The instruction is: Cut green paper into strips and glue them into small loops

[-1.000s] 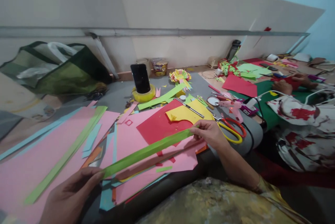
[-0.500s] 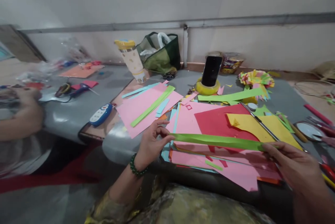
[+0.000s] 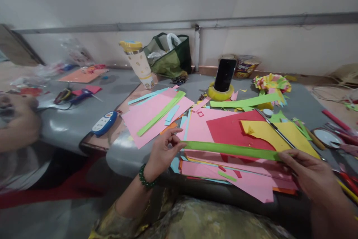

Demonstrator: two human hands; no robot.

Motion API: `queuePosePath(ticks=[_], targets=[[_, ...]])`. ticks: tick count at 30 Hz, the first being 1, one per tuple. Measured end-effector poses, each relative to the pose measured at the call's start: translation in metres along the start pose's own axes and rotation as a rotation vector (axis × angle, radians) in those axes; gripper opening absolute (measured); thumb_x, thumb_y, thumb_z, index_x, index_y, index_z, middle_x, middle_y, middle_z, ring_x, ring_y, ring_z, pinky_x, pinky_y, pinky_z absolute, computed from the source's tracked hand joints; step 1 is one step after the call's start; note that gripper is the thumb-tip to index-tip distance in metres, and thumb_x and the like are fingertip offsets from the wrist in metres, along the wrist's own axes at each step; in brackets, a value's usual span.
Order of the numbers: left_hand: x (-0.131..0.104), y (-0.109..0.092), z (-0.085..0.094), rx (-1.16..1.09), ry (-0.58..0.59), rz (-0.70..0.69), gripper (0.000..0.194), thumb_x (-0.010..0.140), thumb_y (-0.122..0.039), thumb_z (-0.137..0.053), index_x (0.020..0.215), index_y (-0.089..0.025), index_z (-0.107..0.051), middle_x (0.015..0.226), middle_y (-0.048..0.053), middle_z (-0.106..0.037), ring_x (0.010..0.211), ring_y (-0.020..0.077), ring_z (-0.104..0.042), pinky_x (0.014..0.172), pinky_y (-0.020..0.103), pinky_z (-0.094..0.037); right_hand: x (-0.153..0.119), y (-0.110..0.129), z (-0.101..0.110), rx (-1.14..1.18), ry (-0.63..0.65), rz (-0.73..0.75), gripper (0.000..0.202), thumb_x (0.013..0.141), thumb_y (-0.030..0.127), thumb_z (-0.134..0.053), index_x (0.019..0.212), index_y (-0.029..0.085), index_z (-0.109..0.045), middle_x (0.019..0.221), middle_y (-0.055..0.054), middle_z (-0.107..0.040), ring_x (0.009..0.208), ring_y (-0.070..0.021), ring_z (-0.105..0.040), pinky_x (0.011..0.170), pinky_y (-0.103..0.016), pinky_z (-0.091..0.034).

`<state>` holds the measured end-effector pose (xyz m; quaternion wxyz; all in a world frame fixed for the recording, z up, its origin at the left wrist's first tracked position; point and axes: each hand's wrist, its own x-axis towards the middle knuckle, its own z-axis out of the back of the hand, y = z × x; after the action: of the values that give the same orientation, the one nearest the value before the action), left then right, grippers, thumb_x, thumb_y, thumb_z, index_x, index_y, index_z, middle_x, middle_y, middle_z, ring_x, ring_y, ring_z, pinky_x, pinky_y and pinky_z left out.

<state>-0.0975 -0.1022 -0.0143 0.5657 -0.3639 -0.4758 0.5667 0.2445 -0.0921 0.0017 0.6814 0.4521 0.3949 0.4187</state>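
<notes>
A long green paper strip (image 3: 229, 149) is stretched between my two hands, above the paper pile. My left hand (image 3: 163, 149), with a green bead bracelet at the wrist, pinches its left end between thumb and finger. The right end is pinched by my right hand (image 3: 304, 172). Beneath the strip lie pink sheets (image 3: 251, 185), a red sheet (image 3: 229, 127) and a yellow sheet (image 3: 299, 134) with a dark, slim rod-like tool (image 3: 279, 131) across it. Left of the pile, another green strip (image 3: 160, 114) rests on a pink sheet (image 3: 134, 119).
A phone (image 3: 224, 75) leans upright in a yellow tape roll (image 3: 220, 93). Behind stand a tumbler (image 3: 140, 65) and a green bag (image 3: 173, 56). A blue-and-white remote-like device (image 3: 104, 123) lies left. Another person's arm (image 3: 19, 123) is at far left. Tools crowd the right edge.
The whole view has shifted slightly, with the table things a little further left. Both hands keep hold of the green strip, which looks slightly flatter and straighter.
</notes>
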Motion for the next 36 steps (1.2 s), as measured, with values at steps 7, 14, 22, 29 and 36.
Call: queuePosePath(ticks=[7,14,22,29,36], targets=[[0.017,0.002,-0.003,0.294,0.199,0.004,0.041,0.076,-0.036,-0.056,0.113,-0.017,-0.058,0.058,-0.007,-0.048,0.051,0.0127,-0.047,0.050,0.024,-0.038,0.004,-0.002,-0.004,-0.416,0.051,0.302,0.049,0.062,0.070,-0.060,0.053,0.022,-0.060,0.047,-0.001,-0.054,0.044,-0.0144,-0.047,0.042,-0.026,-0.036],[0.028,-0.003,-0.002,0.531,0.421,-0.025,0.048,0.083,-0.036,-0.042,0.125,-0.016,-0.056,0.060,-0.006,-0.043,0.052,0.0143,-0.045,0.050,0.025,-0.037,0.007,-0.013,-0.005,-0.632,0.081,0.338,0.041,0.075,0.061,-0.048,0.060,0.024,-0.054,0.046,0.001,-0.049,0.043,-0.0149,-0.043,0.043,-0.026,-0.032],[0.038,0.007,0.007,0.814,0.612,-0.428,0.044,0.097,-0.028,-0.033,0.134,-0.029,-0.056,0.089,0.007,-0.065,0.082,0.0209,-0.060,0.077,0.033,-0.048,0.010,-0.016,-0.001,-0.752,0.111,0.373,0.034,0.079,0.041,-0.049,0.105,0.022,-0.061,0.054,0.004,-0.048,0.045,-0.0166,-0.046,0.045,-0.026,-0.035],[0.044,-0.003,0.010,1.054,0.746,-0.924,0.051,0.092,-0.009,-0.038,0.131,-0.038,-0.055,0.146,0.005,-0.047,0.134,0.0280,-0.039,0.109,0.054,-0.027,0.010,-0.024,0.001,-0.794,0.145,0.455,0.038,0.085,0.038,-0.048,0.117,0.021,-0.060,0.063,0.000,-0.058,0.050,-0.0180,-0.054,0.050,-0.027,-0.042],[0.051,-0.017,0.001,1.018,1.133,-0.771,0.043,0.090,-0.008,-0.037,0.127,-0.021,-0.056,0.109,0.009,-0.066,0.091,0.0191,-0.063,0.081,0.029,-0.048,0.012,-0.028,0.001,-0.810,0.128,0.467,0.037,0.086,0.037,-0.049,0.118,0.021,-0.059,0.066,-0.001,-0.062,0.054,-0.0191,-0.059,0.051,-0.027,-0.044]])
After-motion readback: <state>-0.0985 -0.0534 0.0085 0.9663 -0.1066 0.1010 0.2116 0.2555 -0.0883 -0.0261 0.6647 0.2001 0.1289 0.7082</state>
